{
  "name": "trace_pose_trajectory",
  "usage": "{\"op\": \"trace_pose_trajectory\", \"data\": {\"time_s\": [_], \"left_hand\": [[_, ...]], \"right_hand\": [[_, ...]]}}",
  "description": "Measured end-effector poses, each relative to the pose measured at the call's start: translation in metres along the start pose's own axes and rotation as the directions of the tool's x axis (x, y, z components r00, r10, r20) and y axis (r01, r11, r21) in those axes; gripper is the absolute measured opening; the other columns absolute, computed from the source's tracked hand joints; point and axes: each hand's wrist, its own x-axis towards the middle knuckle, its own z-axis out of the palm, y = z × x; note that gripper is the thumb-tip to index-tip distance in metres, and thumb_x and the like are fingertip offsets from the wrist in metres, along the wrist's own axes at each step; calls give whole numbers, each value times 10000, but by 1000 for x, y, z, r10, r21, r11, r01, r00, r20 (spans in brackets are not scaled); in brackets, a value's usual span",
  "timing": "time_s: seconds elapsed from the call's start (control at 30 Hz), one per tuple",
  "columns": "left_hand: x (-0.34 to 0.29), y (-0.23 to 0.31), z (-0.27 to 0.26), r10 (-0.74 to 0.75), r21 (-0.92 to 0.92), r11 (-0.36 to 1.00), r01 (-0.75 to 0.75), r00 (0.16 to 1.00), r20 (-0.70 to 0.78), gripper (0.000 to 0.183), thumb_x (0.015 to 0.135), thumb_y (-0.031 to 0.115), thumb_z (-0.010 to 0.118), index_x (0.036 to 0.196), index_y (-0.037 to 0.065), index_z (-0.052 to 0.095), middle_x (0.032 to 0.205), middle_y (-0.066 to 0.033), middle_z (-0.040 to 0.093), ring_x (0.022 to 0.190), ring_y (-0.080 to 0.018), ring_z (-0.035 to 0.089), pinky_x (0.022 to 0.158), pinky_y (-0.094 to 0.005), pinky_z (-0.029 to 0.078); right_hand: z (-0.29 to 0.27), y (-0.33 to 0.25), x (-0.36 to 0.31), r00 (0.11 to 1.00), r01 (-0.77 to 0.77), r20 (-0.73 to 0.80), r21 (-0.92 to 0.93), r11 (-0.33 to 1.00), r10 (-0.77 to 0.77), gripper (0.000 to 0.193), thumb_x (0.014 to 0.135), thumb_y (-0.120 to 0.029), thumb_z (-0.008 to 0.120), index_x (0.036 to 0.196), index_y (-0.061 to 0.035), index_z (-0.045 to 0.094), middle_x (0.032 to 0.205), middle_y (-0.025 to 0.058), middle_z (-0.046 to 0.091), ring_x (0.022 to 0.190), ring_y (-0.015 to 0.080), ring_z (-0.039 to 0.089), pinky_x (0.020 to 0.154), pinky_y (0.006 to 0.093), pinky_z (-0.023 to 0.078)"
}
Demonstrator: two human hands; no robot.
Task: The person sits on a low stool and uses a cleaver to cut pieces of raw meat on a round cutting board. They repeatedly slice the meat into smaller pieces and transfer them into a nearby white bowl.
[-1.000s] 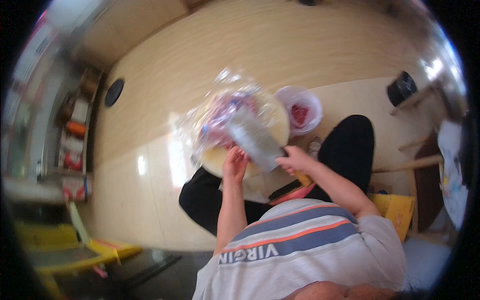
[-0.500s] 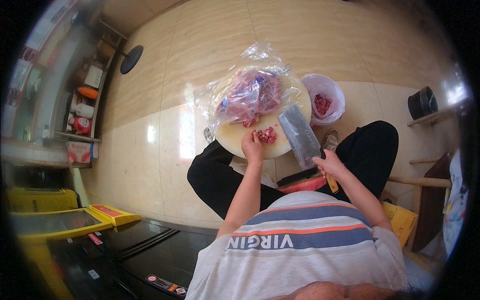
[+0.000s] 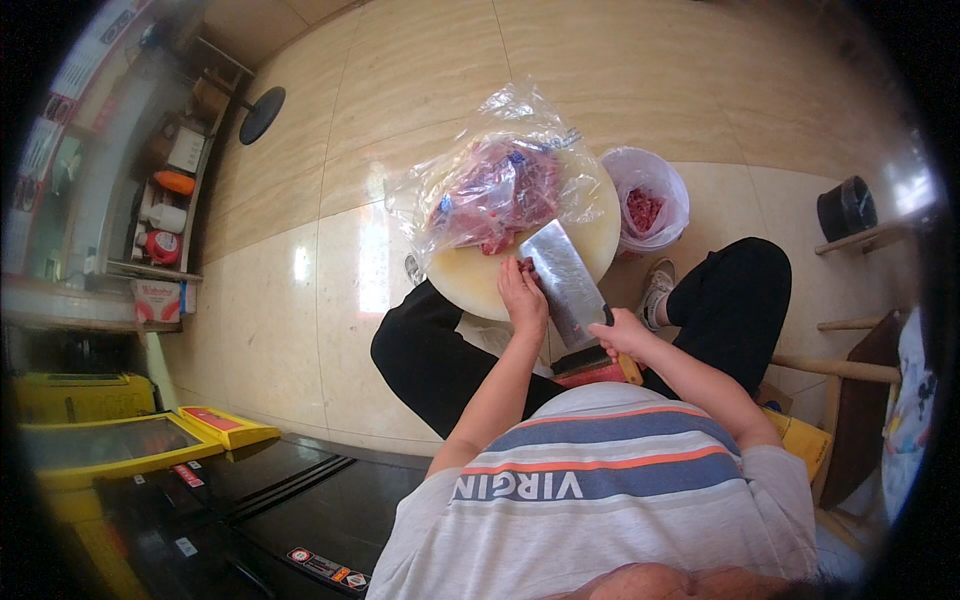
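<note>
My right hand (image 3: 622,337) grips a broad cleaver (image 3: 565,285) by its wooden handle. The blade lies low over the round cutting board (image 3: 455,275), its far end beside some small chopped meat pieces (image 3: 528,266). From the other side, my left hand (image 3: 520,297) has its fingers stretched out against these pieces, close to the blade; the hand and blade partly cover them. Further back on the board rests a large portion of raw meat (image 3: 505,195), under a clear plastic bag (image 3: 520,105).
Right of the board stands a white bucket (image 3: 680,195) with chopped meat (image 3: 643,208) inside. My knees flank the board. A black container (image 3: 845,207) and a wooden chair (image 3: 840,366) are at the right. Shelves with goods (image 3: 165,215) line the left, a black glossy cabinet (image 3: 310,510) the lower left.
The cleaver has moved left from the board's right side to the chopped pieces. My left hand has shifted slightly right and lies flatter beside them, covering more of the meat.
</note>
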Motion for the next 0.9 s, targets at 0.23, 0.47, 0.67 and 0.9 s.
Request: {"op": "trace_pose_trajectory", "data": {"time_s": [0.23,0.47,0.67,0.9], "left_hand": [[2,4,-3,-78,-67,995,71,990,-114,375,941,138,485,1273,-34,464,1301,-237,470,1214,-390,425,1033,-438,327],[23,34,-3,-153,-212,974,78,917,-367,268,965,172,473,1155,-10,525,1131,-155,541,1046,-286,509,934,-374,399],[58,57,5,-474,-805,561,190,871,-125,154,981,162,481,1037,26,527,984,-81,586,868,-179,569,767,-273,468],[79,119,47,-116,-645,-202,737,636,763,152,943,143,542,944,0,593,901,-122,643,783,-200,629,723,-284,547]], "right_hand": [[15,-11,-3,989,148,50,-232,961,-140,220,832,-216,619,889,-13,558,642,111,562,490,203,547,461,354,457],[2,-29,-34,900,344,-30,-561,753,-434,303,801,-271,630,917,4,576,755,242,629,739,423,625,647,495,479],[-46,-49,-67,806,490,-68,-480,728,-588,272,813,-232,636,922,10,575,692,192,624,613,367,628,564,432,487],[-131,-109,-84,887,409,-239,14,913,-394,184,881,-178,601,929,-8,548,609,-5,507,432,66,464,404,234,389]]}}
